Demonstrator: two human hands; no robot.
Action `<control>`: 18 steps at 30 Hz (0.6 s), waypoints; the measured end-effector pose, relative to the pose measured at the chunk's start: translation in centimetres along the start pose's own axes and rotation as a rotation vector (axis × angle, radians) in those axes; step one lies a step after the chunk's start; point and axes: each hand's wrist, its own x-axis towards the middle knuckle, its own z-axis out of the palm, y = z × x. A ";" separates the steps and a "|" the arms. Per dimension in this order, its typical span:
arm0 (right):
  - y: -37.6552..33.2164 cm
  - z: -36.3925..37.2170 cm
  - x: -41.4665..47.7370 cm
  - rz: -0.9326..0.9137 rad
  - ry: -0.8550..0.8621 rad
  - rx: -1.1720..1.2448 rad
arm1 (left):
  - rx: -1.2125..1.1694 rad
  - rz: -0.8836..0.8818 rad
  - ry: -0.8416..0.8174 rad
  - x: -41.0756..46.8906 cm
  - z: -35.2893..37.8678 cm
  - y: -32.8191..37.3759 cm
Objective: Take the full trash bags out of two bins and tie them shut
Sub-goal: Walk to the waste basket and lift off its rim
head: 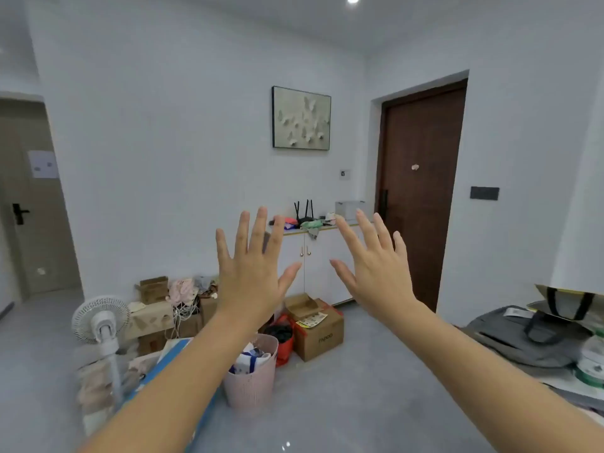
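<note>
While both bare arms stretch over the smooth grey floor (359,393) of a white-walled room, the left hand (251,273) is spread flat, holding nothing. Below it stands one full pink woven-look plastic bin (250,387), with one red bag (285,349) just behind. The right hand (376,266) is likewise splayed and empty.

A white fan (100,318) stands at the left on the grey floor (359,393). A cardboard box (322,338) sits before a white cabinet (322,266) bearing a router (304,212). A butterfly picture (301,118) hangs above it, beside a brown door (421,178). A grey backpack (523,341) lies at the right.
</note>
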 end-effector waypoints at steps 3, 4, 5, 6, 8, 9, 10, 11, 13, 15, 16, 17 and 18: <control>0.2 1.3 -2.2 -0.017 -0.054 -0.014 | 0.044 -0.013 -0.054 -2.5 1.0 0.4; 0.4 2.2 -3.3 -0.024 -0.075 -0.012 | 0.067 -0.006 -0.051 -3.7 1.9 0.1; 0.2 2.9 -4.5 -0.028 -0.109 0.010 | 0.060 -0.006 -0.068 -5.0 2.5 0.1; 0.0 3.7 -5.8 -0.039 -0.141 0.031 | 0.049 -0.004 -0.100 -6.4 3.1 0.2; -0.3 4.9 -8.1 -0.050 -0.196 0.069 | 0.049 -0.012 -0.162 -9.0 4.1 0.2; -0.5 5.5 -9.2 -0.054 -0.226 0.083 | 0.047 -0.022 -0.192 -10.3 4.5 0.1; -0.8 6.0 -10.3 -0.061 -0.263 0.090 | 0.038 -0.035 -0.229 -11.7 5.0 0.1; -1.2 6.6 -11.4 -0.069 -0.302 0.096 | 0.026 -0.051 -0.266 -13.0 5.3 0.2; -2.2 7.8 -13.6 -0.082 -0.362 0.130 | 0.008 -0.090 -0.330 -15.8 5.9 0.0; -3.5 8.9 -15.6 -0.092 -0.423 0.157 | 0.007 -0.120 -0.391 -18.2 6.4 -0.4; -4.2 9.4 -16.5 -0.100 -0.454 0.161 | 0.001 -0.130 -0.423 -19.4 6.6 -0.7; -5.1 9.7 -17.4 -0.105 -0.490 0.165 | -0.001 -0.138 -0.450 -20.5 6.7 -1.1; -6.0 10.1 -18.1 -0.110 -0.522 0.165 | -0.003 -0.148 -0.472 -21.5 6.7 -1.5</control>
